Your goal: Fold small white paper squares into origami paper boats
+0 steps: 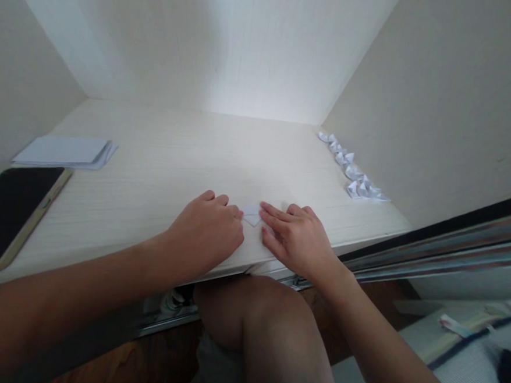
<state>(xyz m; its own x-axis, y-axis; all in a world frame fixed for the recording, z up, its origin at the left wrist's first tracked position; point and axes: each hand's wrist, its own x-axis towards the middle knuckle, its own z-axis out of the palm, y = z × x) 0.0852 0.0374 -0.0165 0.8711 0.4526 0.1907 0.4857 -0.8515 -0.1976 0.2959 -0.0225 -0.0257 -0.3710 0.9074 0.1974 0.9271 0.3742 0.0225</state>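
A small piece of folded white paper (252, 214) lies on the white tabletop near its front edge, its lower end coming to a point. My left hand (209, 226) is closed at the paper's left side, fingers curled and their tips on that edge. At the opposite side, my right hand (298, 235) has its index and middle fingers stretched out, touching the paper's right edge. Its thumb sits apart, lower down. My fingers cover both side ends of the paper.
Several small folded paper boats (353, 174) line the right wall. A stack of white paper sheets (61, 151) lies at the left, behind a dark-screened phone (11, 212). White panels enclose the tabletop (175, 145). My knee (273, 315) is below its front edge.
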